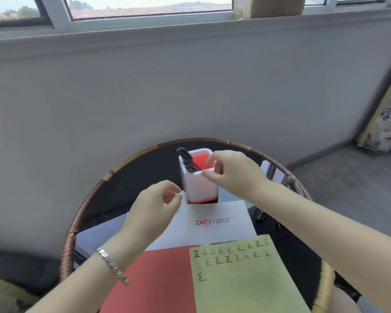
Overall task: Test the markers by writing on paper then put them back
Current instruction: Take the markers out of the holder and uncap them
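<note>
A white pen holder [200, 187] with a red inside and red base stands at the middle of the round table. Black markers [188, 160] lean out of its left rear corner. My right hand [233, 171] hovers over the holder's right rim, fingers curled and apart, nothing visible in them. My left hand [155, 210] is just left of the holder, fingers loosely bent and empty, a metal bracelet on its wrist. A light green sheet [246, 281] with two rows of written characters and one lone character lies near me at the right.
A red sheet [156, 283] lies left of the green one, over white paper [221, 222] with a red logo. The dark round table has a wicker rim [81, 211]. Some dark pens [264, 216] lie at the right. The wall is close behind.
</note>
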### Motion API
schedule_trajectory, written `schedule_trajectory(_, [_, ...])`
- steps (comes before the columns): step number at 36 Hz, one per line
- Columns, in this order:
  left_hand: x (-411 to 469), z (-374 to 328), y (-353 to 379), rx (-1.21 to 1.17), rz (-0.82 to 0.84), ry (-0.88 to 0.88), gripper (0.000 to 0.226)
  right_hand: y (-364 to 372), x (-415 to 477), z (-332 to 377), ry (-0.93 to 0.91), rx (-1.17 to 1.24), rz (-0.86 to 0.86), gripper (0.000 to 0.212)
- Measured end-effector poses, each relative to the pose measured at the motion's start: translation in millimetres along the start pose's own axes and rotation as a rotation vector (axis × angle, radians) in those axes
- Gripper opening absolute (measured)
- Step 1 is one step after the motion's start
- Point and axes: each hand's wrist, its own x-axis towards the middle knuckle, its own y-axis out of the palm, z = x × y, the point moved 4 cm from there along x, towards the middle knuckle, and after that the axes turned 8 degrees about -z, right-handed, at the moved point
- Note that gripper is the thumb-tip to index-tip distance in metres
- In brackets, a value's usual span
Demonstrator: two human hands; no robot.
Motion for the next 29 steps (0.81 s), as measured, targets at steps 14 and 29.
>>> schedule_trajectory(14, [-13, 9, -8, -0.077, -0.077, -0.042, 0.012, 15, 18, 20, 0.006, -0.017, -0.254, 0.025])
schedule_trajectory(29, [-14, -62, 16, -0.345, -0.177, 0.357, 0.014, -35, -54, 28, -0.271, 0.288, -0.252, 0.016])
